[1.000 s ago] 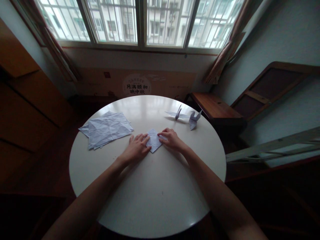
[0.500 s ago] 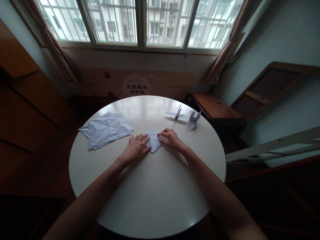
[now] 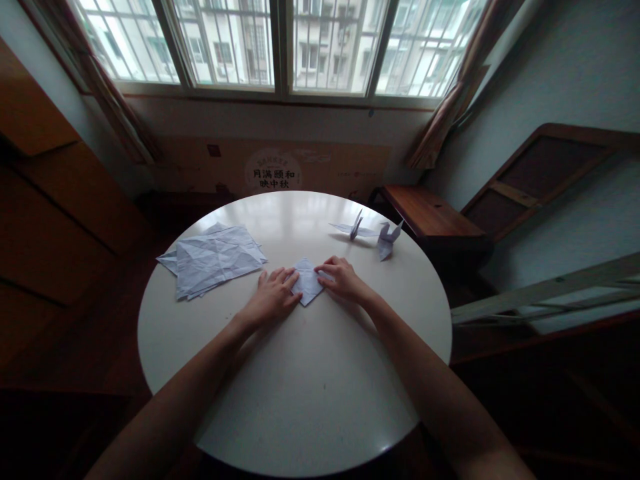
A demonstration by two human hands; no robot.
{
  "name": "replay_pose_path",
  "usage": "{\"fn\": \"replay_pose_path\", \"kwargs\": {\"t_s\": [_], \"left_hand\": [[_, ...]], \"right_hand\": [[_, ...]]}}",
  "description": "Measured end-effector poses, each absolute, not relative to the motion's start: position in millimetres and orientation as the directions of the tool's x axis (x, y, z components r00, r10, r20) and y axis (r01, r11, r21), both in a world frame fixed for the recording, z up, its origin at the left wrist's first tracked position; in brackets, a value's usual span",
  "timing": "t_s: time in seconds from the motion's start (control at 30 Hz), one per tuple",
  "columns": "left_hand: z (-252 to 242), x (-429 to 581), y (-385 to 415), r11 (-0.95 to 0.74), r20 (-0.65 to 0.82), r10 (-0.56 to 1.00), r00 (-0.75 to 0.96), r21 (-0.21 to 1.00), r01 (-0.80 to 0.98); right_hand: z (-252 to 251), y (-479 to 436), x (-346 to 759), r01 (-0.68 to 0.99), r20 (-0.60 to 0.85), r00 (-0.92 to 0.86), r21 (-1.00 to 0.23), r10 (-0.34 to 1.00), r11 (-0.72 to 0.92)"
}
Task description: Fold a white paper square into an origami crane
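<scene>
Centrally, the folded paper (image 3: 309,287) lies on the table (image 3: 320,387), one corner toward 6 o'clock. Relative to it: left hand (image 3: 275,292), 9 o'clock, fingers slightly apart, touching the paper; right hand (image 3: 344,279), 3 o'clock, fingers at the edge, clamping cannot be determined; creased sheets (image 3: 217,260), about 10 o'clock; paper birds (image 3: 387,241), 1 to 2 o'clock.

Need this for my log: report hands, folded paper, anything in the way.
Left hand on folded paper, right hand at its right edge. Paper diamond-wise on white table. Creased sheets left, paper cranes right; neither blocks the paper.
</scene>
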State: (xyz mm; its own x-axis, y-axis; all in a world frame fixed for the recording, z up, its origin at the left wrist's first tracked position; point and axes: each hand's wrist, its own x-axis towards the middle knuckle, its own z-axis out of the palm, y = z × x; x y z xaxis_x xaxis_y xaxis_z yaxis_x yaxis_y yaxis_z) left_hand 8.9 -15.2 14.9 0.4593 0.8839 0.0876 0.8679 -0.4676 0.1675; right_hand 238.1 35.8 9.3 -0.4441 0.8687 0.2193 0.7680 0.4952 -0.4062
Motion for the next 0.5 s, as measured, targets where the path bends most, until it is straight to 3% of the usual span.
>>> {"fn": "replay_pose_path", "kwargs": {"t_s": [0.5], "left_hand": [[14.2, 8.8, -14.5, -0.461, 0.08, 0.887, 0.454, 0.164, 0.872]], "right_hand": [[13.5, 33.4, 237.6, 0.77, 0.195, -0.442, -0.419, 0.876, 0.481]]}}
